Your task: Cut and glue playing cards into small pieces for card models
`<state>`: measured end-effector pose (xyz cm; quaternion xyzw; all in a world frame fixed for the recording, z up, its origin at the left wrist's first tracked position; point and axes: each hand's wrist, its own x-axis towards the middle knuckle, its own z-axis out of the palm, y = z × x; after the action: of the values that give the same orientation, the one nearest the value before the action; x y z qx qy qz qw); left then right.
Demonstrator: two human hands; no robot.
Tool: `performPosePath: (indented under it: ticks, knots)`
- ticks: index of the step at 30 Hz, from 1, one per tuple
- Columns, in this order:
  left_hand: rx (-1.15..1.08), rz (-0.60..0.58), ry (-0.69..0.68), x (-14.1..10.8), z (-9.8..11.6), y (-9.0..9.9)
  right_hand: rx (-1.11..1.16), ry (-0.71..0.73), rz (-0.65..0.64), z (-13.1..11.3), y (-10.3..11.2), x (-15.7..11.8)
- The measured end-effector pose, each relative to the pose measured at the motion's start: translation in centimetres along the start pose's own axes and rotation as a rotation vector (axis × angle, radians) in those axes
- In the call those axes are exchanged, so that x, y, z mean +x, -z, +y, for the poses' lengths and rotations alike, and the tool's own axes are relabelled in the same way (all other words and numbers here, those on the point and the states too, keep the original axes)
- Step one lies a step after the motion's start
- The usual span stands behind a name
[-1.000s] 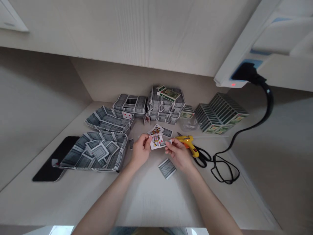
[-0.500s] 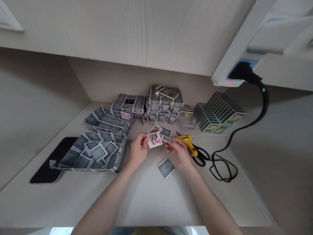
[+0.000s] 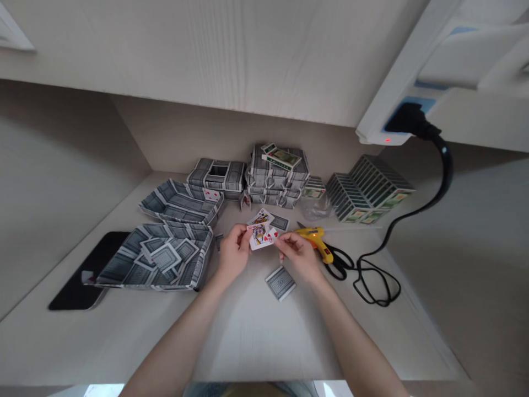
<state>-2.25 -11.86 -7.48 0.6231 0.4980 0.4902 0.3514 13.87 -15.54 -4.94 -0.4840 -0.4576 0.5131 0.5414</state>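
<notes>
Card: court card of hearts (image 3: pixel 258 237), face up and slightly tilted, held above the counter (image 3: pixel 243 331) between the two hands, near the middle of the view; whether it also rests on anything underneath cannot be told.
Small piece: card piece (image 3: pixel 274 234) with a red heart showing, at the card's right edge; it overlaps the card in this view, though contact is unclear.
Edge work: the two seem to be brought together edge to edge; a steady left grip, a light right pinch at the margin and square alignment would probably serve best; thin card would likely bend under a hard squeeze.
Left hand: (image 3: pixel 233 251) pinches the card's left edge, thumb on top, fingers curled below.
Right hand: (image 3: pixel 296 251) pinches the small piece between thumb and forefinger; the other fingers are curled in.
Forearms: both reach forward from the near edge, angling inward; the hands are close together.
Around them: second court card (image 3: pixel 259 216) just beyond; face-down card (image 3: pixel 280 283) on the near side; yellow glue gun (image 3: pixel 316 236) and scissors (image 3: pixel 341 262) beside the right hand; card-covered tray (image 3: pixel 204 264) to the left, loose cards (image 3: pixel 166 257) inside.
</notes>
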Motion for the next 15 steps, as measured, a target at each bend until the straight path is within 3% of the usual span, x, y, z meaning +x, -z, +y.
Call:
performPosePath:
  ticks: [9, 15]
  knots:
    - [-0.041, -0.036, 0.007, 0.0, 0.5, 0.1, -0.051, -0.058, 0.051, 0.0, 0.9, 0.4]
    - [0.006, -0.100, -0.001, -0.3, 1.2, -0.1, -0.058, 0.042, 0.092, 0.5, 0.6, 0.4]
